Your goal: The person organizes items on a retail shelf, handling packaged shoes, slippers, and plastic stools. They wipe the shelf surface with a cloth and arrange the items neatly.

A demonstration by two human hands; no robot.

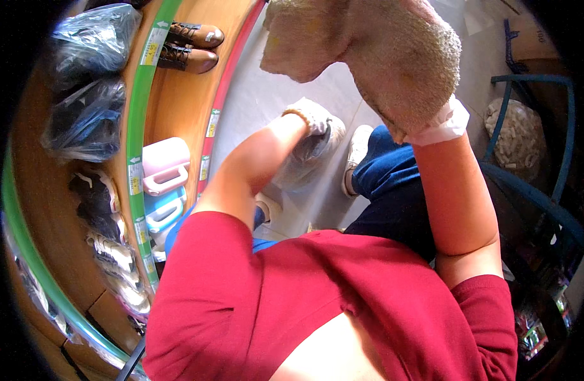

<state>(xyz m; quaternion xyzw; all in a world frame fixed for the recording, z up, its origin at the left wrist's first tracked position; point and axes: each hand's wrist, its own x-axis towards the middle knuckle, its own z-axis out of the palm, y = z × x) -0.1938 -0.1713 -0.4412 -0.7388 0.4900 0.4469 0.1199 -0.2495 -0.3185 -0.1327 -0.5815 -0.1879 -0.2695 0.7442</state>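
My left hand (314, 118), in a whitish glove, grips a clear plastic bag (299, 166) low over the floor. Something dark shows through the bag, but I cannot tell what it is. Higher and nearer the camera, my right hand (451, 123) holds up a brownish terry cloth (401, 57). The cloth hides most of the fingers, leaving a white glove cuff in sight at the wrist.
On the left, wooden shelves with a green edge strip (138, 119) and price labels carry brown lace-up boots (196, 47), a pink jug (167, 162), a blue jug (165, 207), bagged goods (89, 114) and sneakers (113, 257). A blue metal frame (569, 128) stands right, beside a bag of whitish pieces (515, 135).
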